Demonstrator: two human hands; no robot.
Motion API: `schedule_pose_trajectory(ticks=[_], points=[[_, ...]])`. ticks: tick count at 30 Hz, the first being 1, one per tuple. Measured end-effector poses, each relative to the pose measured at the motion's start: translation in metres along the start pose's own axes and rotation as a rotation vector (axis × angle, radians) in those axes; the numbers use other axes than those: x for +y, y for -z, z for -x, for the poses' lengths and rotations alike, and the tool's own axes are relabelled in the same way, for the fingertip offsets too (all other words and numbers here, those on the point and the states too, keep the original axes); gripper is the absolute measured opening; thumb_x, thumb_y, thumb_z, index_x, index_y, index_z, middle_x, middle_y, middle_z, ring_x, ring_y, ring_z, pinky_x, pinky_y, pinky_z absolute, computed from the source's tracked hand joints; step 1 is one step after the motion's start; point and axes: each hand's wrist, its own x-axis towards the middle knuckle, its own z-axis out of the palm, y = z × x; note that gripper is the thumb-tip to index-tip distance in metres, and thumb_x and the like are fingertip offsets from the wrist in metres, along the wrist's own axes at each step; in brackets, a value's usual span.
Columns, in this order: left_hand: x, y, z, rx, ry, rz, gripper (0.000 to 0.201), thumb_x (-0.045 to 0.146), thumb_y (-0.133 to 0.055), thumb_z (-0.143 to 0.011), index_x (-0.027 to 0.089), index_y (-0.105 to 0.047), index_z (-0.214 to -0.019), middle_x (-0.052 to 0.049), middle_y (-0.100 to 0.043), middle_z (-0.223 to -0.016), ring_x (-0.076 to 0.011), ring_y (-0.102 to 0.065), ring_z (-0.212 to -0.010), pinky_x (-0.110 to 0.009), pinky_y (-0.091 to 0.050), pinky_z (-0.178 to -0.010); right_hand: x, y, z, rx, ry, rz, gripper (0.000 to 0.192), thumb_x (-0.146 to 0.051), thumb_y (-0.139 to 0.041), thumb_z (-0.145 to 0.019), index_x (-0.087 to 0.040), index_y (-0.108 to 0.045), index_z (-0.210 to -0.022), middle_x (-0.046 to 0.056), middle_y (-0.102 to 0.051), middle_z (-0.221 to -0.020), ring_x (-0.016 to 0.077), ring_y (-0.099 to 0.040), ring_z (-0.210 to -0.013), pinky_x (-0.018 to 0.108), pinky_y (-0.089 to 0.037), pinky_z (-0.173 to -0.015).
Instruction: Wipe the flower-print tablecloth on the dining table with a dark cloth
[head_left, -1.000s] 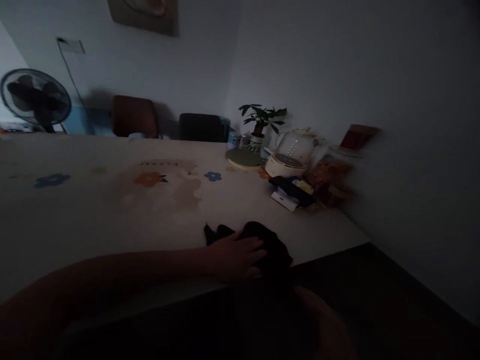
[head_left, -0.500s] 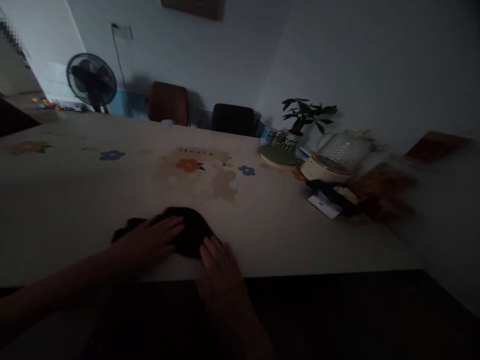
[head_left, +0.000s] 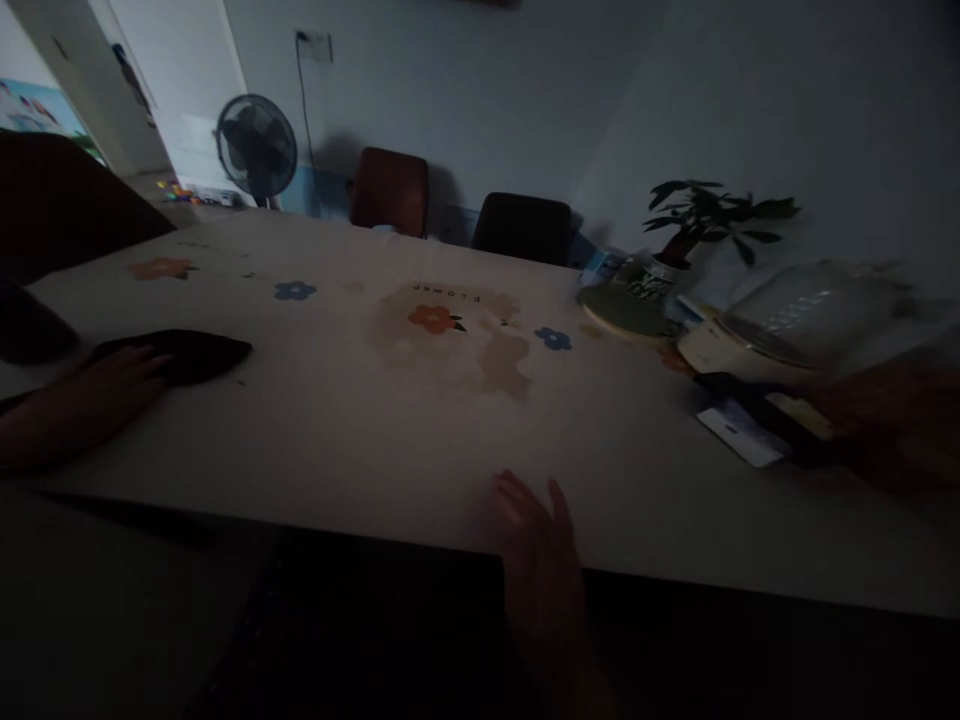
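Note:
Out on the left of the table, my left hand (head_left: 101,400) lies with its fingers stretched over a flat, black, cloth-like piece (head_left: 202,355). The piece tapers to a rounded point on its right; its kind is too dark to tell. Just beyond that hand is another dark, rounded thing (head_left: 30,325), cut off by the picture edge. My right hand (head_left: 540,545) is at the front table edge with thumb and fingers apart, holding nothing. Whether its fingertips touch the tabletop is unclear.
The pale table (head_left: 375,440) has a flower print. On its right stand a potted plant (head_left: 679,235), a round green mat (head_left: 626,312), a clear-domed white appliance (head_left: 720,345) and a white phone-like slab (head_left: 742,432). Behind are chairs (head_left: 390,190) and a fan (head_left: 256,145).
The black piece has moved from in front of me to the left of the table, under my left hand. My right hand has come off it. The view has shifted left.

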Motion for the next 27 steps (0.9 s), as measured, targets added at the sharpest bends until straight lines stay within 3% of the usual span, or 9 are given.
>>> schedule_pose_trajectory(ticks=[3, 6, 8, 10, 12, 15, 18, 21, 27], points=[[0.026, 0.003, 0.015, 0.025, -0.009, 0.112, 0.054, 0.042, -0.023, -0.097, 0.014, -0.069, -0.104, 0.000, -0.045, -0.152, -0.0353, -0.034, -0.143, -0.059, -0.027, -0.113, 0.009, 0.012, 0.010, 0.062, -0.028, 0.006, 0.039, -0.013, -0.029, -0.101, -0.019, -0.053, -0.131, 0.006, -0.060, -0.132, 0.0167, -0.052, -0.129, 0.045, -0.019, -0.122], [0.079, 0.010, 0.028, 0.069, -0.095, 0.185, 0.046, 0.031, -0.027, -0.098, 0.029, -0.060, -0.129, 0.006, -0.023, -0.160, -0.0311, -0.027, -0.148, -0.060, -0.021, -0.118, 0.017, 0.020, 0.022, 0.129, -0.073, 0.008, 0.043, -0.015, -0.026, -0.103, -0.021, -0.053, -0.136, 0.005, -0.059, -0.135, 0.0178, -0.053, -0.128, 0.047, -0.022, -0.121], [0.123, 0.017, 0.027, 0.062, -0.119, 0.179, 0.052, 0.034, -0.030, -0.099, 0.044, -0.034, -0.150, 0.008, -0.018, -0.161, -0.0277, -0.029, -0.148, -0.058, -0.022, -0.120, 0.022, 0.024, 0.028, 0.166, -0.124, 0.007, 0.043, -0.016, -0.026, -0.104, -0.023, -0.053, -0.137, 0.004, -0.059, -0.136, 0.0192, -0.053, -0.128, 0.050, -0.024, -0.120], [0.169, 0.024, 0.017, 0.040, -0.092, 0.144, 0.063, 0.039, -0.035, -0.100, 0.047, -0.007, -0.156, 0.007, -0.020, -0.162, -0.0248, -0.035, -0.146, -0.053, -0.027, -0.121, 0.026, 0.028, 0.033, 0.203, -0.165, 0.003, 0.043, -0.016, -0.026, -0.105, -0.023, -0.053, -0.137, 0.004, -0.059, -0.136, 0.0199, -0.052, -0.129, 0.053, -0.025, -0.120], [0.213, 0.030, 0.001, 0.080, -0.139, 0.129, 0.065, 0.041, -0.035, -0.101, 0.045, -0.001, -0.157, 0.006, -0.025, -0.161, -0.0225, -0.039, -0.144, -0.047, -0.027, -0.122, 0.027, 0.032, 0.035, 0.259, -0.188, -0.005, 0.042, -0.016, -0.026, -0.106, -0.023, -0.054, -0.135, 0.005, -0.059, -0.135, 0.0202, -0.051, -0.130, 0.054, -0.027, -0.120], [0.276, 0.037, -0.034, 0.083, -0.304, 0.163, 0.059, 0.045, -0.032, -0.102, 0.036, -0.015, -0.159, 0.000, -0.031, -0.160, -0.0218, -0.038, -0.145, -0.041, -0.021, -0.125, 0.024, 0.039, 0.039, 0.345, -0.210, -0.014, 0.039, -0.020, -0.026, -0.107, -0.022, -0.057, -0.130, 0.006, -0.060, -0.133, 0.0211, -0.053, -0.129, 0.055, -0.029, -0.118], [0.346, 0.050, -0.071, -0.031, -0.428, 0.202, 0.058, 0.052, -0.030, -0.102, 0.025, -0.036, -0.154, -0.005, -0.036, -0.158, -0.0226, -0.032, -0.148, -0.041, -0.015, -0.126, 0.023, 0.050, 0.048, 0.406, -0.245, 0.023, 0.038, -0.023, -0.026, -0.108, -0.018, -0.059, -0.125, 0.009, -0.062, -0.129, 0.0236, -0.055, -0.127, 0.057, -0.033, -0.115], [0.423, 0.068, -0.104, -0.091, -0.570, 0.244, 0.056, 0.044, -0.035, -0.102, 0.016, -0.038, -0.151, -0.009, -0.037, -0.158, -0.0231, -0.030, -0.149, -0.043, -0.019, -0.124, 0.033, 0.066, 0.067, 0.394, -0.239, 0.145, 0.039, -0.022, -0.025, -0.107, -0.014, -0.059, -0.124, 0.012, -0.063, -0.128, 0.0260, -0.055, -0.127, 0.056, -0.040, -0.110], [0.557, 0.074, -0.147, 0.143, -0.837, 0.304, 0.043, 0.024, -0.039, -0.099, 0.009, -0.052, -0.137, -0.011, -0.051, -0.143, -0.0246, -0.045, -0.134, -0.041, -0.029, -0.115, 0.082, 0.100, 0.117, 0.176, -0.359, 0.283, 0.046, -0.045, -0.031, -0.104, -0.015, -0.064, -0.115, 0.015, -0.066, -0.118, 0.0306, -0.064, -0.109, 0.056, -0.046, -0.102]])
